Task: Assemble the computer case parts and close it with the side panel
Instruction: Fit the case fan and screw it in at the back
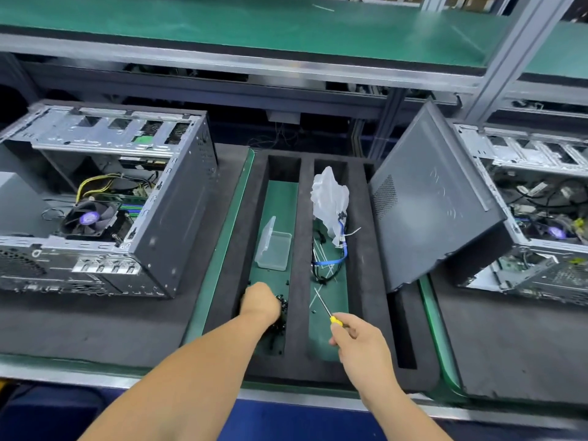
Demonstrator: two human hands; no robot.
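**Assembly line bench, foam tray centre**

Green-matted racking [254, 23] behind. Open computer case [105, 198] lies left on foam; side panel [436, 202] leans right of tray [300, 249]. Left hand [259, 302] curled in screw slot, contents hidden. Right hand [359, 342] pinches screwdriver [326, 308].

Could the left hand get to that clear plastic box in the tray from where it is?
Probably yes. The left hand is down in the same tray slot, over the black screws, and the clear plastic box lies just beyond it with only bare green floor between.
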